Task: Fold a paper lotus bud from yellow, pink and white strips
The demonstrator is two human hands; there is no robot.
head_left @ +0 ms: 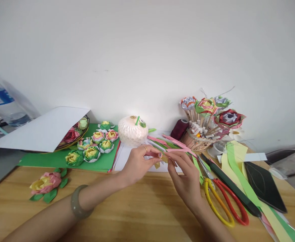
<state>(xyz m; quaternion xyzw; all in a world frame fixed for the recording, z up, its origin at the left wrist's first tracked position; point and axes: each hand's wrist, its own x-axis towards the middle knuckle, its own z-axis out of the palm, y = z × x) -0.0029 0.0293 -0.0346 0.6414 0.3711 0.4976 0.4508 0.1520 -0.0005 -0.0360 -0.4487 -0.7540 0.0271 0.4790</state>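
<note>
Above the front part of the wooden table, my left hand point(139, 162) and my right hand point(186, 173) meet fingertip to fingertip. Pinched between them is a small yellow paper strip point(164, 158), partly covered by the fingers. Behind the hands lie pink and green paper strips point(175, 143) on white sheets point(124, 155). A round white ribbed lamp point(132, 131) stands just beyond my left hand. Scissors with one yellow and one red handle point(219, 198) lie to the right of my right hand.
Folded paper flowers point(92, 154) sit on green card point(44, 161) at left, with a pink-yellow flower point(46, 184) nearer. At right are a basket of paper flowers point(196, 139), maroon thread point(179, 129), a dark green cutter point(234, 185) and a black tablet point(264, 186). A bottle point(5, 102) stands far left.
</note>
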